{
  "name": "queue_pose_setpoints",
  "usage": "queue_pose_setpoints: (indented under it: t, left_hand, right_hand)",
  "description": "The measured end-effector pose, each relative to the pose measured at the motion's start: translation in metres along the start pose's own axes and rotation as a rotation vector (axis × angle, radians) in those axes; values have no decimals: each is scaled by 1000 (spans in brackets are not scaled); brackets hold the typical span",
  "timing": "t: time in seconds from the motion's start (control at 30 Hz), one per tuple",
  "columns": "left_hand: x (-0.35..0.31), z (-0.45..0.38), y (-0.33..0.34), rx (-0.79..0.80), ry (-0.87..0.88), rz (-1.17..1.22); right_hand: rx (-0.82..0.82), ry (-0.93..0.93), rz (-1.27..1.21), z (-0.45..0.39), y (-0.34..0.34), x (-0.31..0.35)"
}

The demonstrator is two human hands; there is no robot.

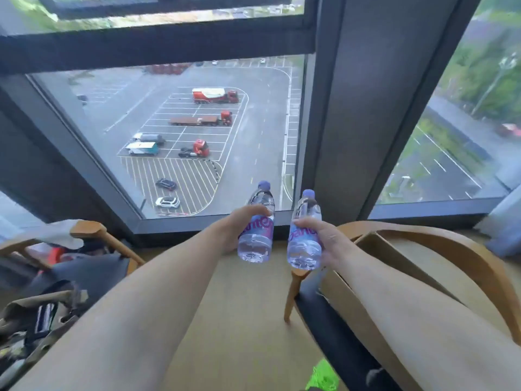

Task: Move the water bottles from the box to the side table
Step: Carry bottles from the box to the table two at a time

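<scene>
- Water bottles: two clear plastic bottles with purple caps and blue-and-magenta labels are held upright in the air, side by side and just apart, in front of a large window.
- Left bottle (258,225): held around its labelled middle by the left hand (234,230); the grip is wrapped around the body, thumb across the top of the label. Water fills the lower part; the upper part looks clear.
- Right bottle (306,232): held around its label by the right hand (329,244); the grip is curled around the body, fingers (307,222) across the front. Its base sits above the front corner of a wooden chair.
- Cardboard box (394,266): rests on the dark seat of the wooden chair (462,249) on the right, under the right forearm. Its top is open; the forearm hides most of the inside, so the contents cannot be told.
- Second chair (95,232): stands on the left, loaded with a white cloth and dark clothing.
- Floor (239,320): light wood, visible between both forearms.
- Window (197,122): dark-framed, looking down on a parking lot with trucks and cars.
</scene>
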State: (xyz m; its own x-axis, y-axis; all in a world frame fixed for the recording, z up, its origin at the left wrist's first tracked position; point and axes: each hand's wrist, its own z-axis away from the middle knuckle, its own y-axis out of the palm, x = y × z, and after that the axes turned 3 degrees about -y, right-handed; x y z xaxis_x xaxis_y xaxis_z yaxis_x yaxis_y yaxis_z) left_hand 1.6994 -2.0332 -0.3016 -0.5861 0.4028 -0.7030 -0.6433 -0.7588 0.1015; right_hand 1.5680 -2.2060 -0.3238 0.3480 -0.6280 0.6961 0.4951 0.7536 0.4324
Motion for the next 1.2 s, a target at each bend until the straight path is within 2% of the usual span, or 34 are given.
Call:
queue_pose_setpoints:
  t: [0.13, 0.4, 0.63, 0.73, 0.87, 1.1, 1.2]
  left_hand:
    - [17, 71, -72, -116, 144, 136]
    - [83, 202, -208, -393, 308, 461]
    - [163, 307, -296, -598, 441, 722]
    - [203, 352, -327, -706, 472, 761]
    - [249, 412, -370, -927, 474, 818]
    - [315, 523, -450, -1120, 413, 983]
    - [344, 567, -479, -1268, 421, 1005]
  right_hand:
    - [141, 34, 101, 15, 92, -25]
    - [426, 25, 268, 40, 273, -96]
    - [697, 162, 462, 60, 405, -177]
    - [786, 210, 530, 69, 460, -218]
    - [929, 256, 580, 88, 537, -276]
    - [1097, 272, 788, 129, 676, -377]
    - [1195, 326, 864, 148, 730, -418]
